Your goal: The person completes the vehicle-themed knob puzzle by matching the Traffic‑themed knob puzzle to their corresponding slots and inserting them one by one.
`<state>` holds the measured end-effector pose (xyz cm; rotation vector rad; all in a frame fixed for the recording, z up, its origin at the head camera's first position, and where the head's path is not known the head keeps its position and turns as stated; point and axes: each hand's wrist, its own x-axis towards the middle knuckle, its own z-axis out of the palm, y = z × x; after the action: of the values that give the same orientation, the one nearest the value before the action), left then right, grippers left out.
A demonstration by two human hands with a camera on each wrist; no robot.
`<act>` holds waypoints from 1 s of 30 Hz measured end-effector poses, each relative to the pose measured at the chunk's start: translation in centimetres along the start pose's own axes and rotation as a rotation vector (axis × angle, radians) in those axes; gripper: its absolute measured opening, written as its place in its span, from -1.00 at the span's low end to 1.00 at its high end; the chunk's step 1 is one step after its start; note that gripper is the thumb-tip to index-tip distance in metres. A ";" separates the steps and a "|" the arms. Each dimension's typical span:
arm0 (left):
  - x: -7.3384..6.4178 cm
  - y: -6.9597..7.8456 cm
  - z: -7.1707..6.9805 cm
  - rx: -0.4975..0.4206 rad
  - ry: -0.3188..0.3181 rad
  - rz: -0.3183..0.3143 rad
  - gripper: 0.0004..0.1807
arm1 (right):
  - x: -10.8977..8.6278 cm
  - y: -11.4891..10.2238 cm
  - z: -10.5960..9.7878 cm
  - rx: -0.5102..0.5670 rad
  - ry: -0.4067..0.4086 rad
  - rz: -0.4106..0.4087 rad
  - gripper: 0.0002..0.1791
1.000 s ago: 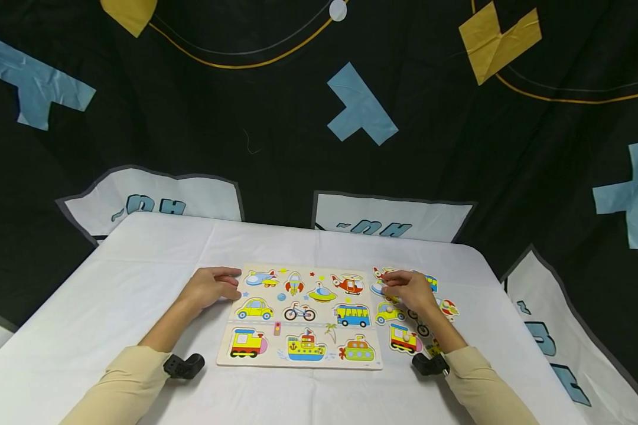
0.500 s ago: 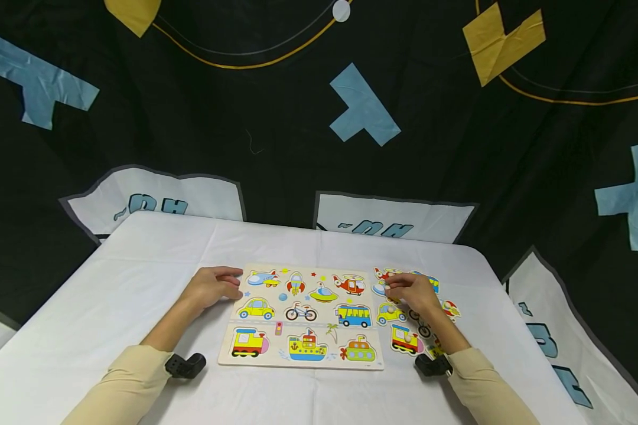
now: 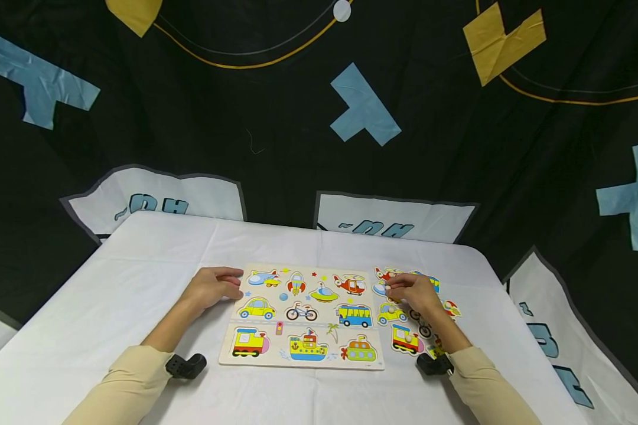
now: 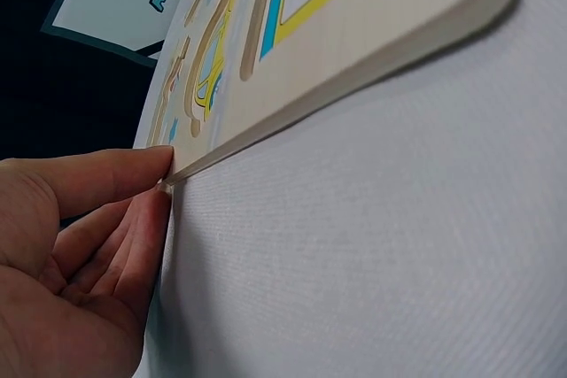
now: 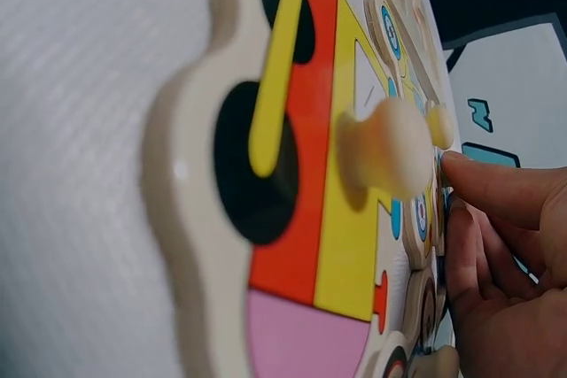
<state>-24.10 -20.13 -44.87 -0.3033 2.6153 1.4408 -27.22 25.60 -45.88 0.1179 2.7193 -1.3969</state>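
A wooden puzzle board (image 3: 319,363) printed with vehicles lies on the white cloth. My left hand (image 3: 208,287) rests at its left edge, thumb and index finger apart, fingertips touching the rim; the left wrist view has the thumb (image 4: 115,176) at the board's edge. To the board's right, my right hand (image 3: 416,293) pinches at an airplane piece (image 3: 378,289), whose blue nose shows beside the fingertips; its knob is hidden by the fingers. Close by lie a yellow car piece (image 3: 391,313) and a train piece (image 3: 406,340) with a round knob (image 5: 394,150).
Around the right hand are more knobbed pieces: a helicopter (image 3: 387,274), a bus (image 3: 432,282), a rocket (image 3: 451,307) and a bicycle (image 3: 424,330). The white tablecloth (image 3: 165,260) extends around the board. A black curtain (image 3: 276,159) hangs behind the table.
The head view has shifted very slightly. Both hands keep nearly the same places, and the board and pieces stay put.
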 end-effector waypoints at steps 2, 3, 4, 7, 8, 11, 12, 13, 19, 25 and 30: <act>0.0 0.0 0.0 -0.003 -0.001 0.001 -0.35 | 0.0 0.0 0.0 -0.012 0.004 -0.002 -0.76; 0.0 0.0 0.0 -0.004 -0.002 0.000 -0.36 | 0.0 0.0 0.0 -0.020 0.007 -0.003 -0.76; 0.0 0.0 0.0 -0.005 -0.004 0.000 -0.37 | 0.0 0.0 0.1 -0.025 0.011 0.002 -0.76; 0.0 0.0 0.0 -0.007 -0.007 -0.004 -0.37 | 0.1 0.0 0.1 -0.042 0.015 -0.001 -0.77; 0.0 0.0 0.0 -0.007 -0.006 -0.007 -0.37 | 0.1 0.0 0.1 -0.043 0.015 -0.003 -0.77; 0.0 -0.1 0.0 -0.005 -0.004 -0.010 -0.37 | 0.1 0.0 0.1 -0.044 0.013 -0.008 -0.77; 0.1 -0.1 0.0 -0.004 -0.003 -0.010 -0.37 | 0.1 0.0 0.1 -0.043 0.013 -0.007 -0.77; 0.1 -0.1 0.0 -0.004 -0.004 -0.010 -0.37 | 0.1 0.0 0.1 -0.041 0.014 -0.005 -0.78; 0.1 -0.1 -0.1 -0.004 -0.005 0.000 -0.38 | 0.2 -0.2 0.0 -0.038 0.015 0.000 -0.77; 0.2 -0.2 -0.1 -0.007 -0.007 -0.003 -0.38 | 0.3 -0.2 0.0 -0.039 0.018 -0.003 -0.78; 0.3 -0.3 0.0 -0.004 -0.006 -0.004 -0.38 | 0.2 -0.3 -0.1 -0.029 0.015 0.002 -0.79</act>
<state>-24.29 -20.30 -45.15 -0.3042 2.6055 1.4431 -27.50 25.49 -45.61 0.1297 2.7493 -1.3606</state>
